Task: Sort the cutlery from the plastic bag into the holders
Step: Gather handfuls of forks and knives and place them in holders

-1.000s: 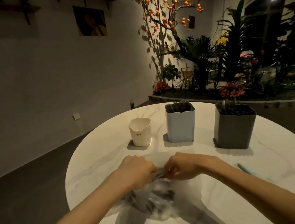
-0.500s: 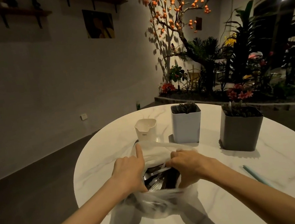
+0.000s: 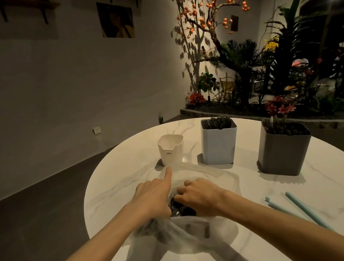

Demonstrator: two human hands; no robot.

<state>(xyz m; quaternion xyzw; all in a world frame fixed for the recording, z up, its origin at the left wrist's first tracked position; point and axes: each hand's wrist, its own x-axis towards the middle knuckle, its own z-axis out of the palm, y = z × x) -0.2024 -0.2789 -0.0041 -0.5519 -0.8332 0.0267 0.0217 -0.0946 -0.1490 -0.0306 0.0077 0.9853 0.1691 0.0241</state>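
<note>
Dim room, grey wall, lit tree with orange blossoms and a planted bed at one to two o'clock. Round white marble table (image 3: 129, 183) below.

At eleven o'clock on the table: small white holder (image 3: 170, 148). At twelve: pale blue holder (image 3: 219, 145), dark handles already standing inside. At two: grey holder (image 3: 284, 152), likewise stocked. At four, well apart from the rest: two teal sticks (image 3: 302, 208), perhaps straws or chopsticks; too dim to tell.

At six, nearest the body: clear plastic bag (image 3: 184, 237), mouth spread, dark cutlery (image 3: 180, 211) bunched inside.

Left hand (image 3: 152, 197) on the bag's left rim, index finger straight and pointing ahead; grip of the other fingers hidden, cannot tell. Right hand (image 3: 200, 196) inside the mouth, fingers curled down among the pieces; whether pinching one, cannot tell.

Probably the first pick from the bag. Best done with the rim held wide and low, one piece singled out by its handle, drawn out lengthwise so the film does not snag, kind checked before choosing a holder.
</note>
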